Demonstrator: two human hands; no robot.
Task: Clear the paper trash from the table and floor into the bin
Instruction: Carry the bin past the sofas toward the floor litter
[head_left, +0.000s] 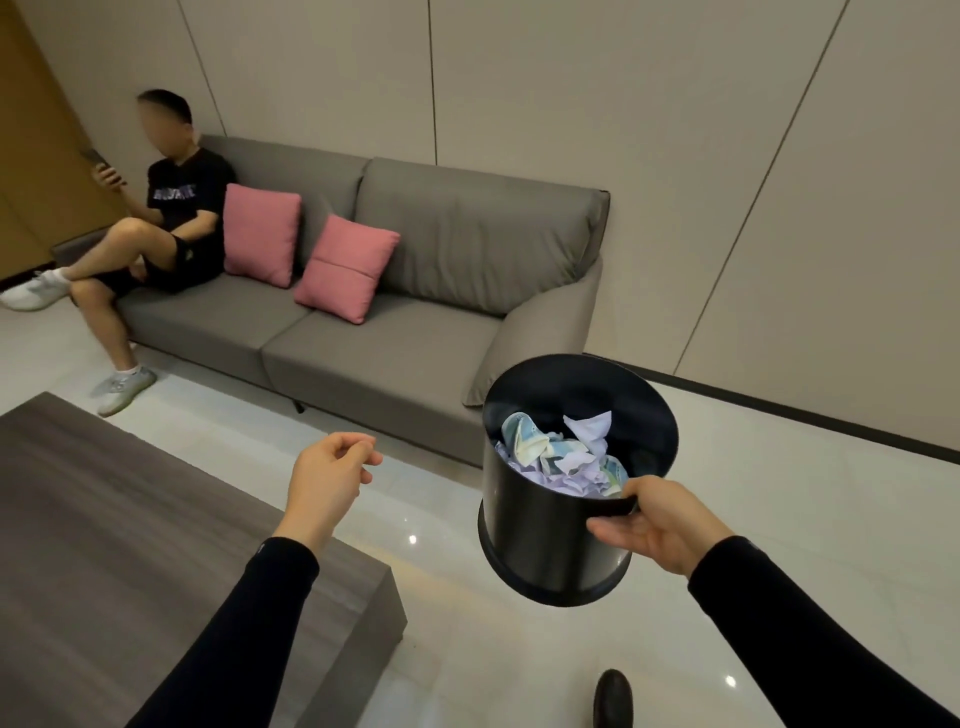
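— Classification of premises?
— A lounge or living room, domestic or reception type; which of the two cannot be settled.
— Grounds?
— One grey two-seat sofa (374, 312) against a panelled beige wall (675, 130), with two pink cushions (262, 234) on it. A person (171, 218) sits at its far end holding a phone (101, 165). A low dark wood-grain table (130, 545) stands before it on a glossy pale tiled floor (779, 493).

Dim even indoor light; glare spots on floor (730, 680); edges bowed

Glossy black bin (540, 540), crumpled paper (566, 460), polished floor (779, 493), wood-grain table (130, 519)
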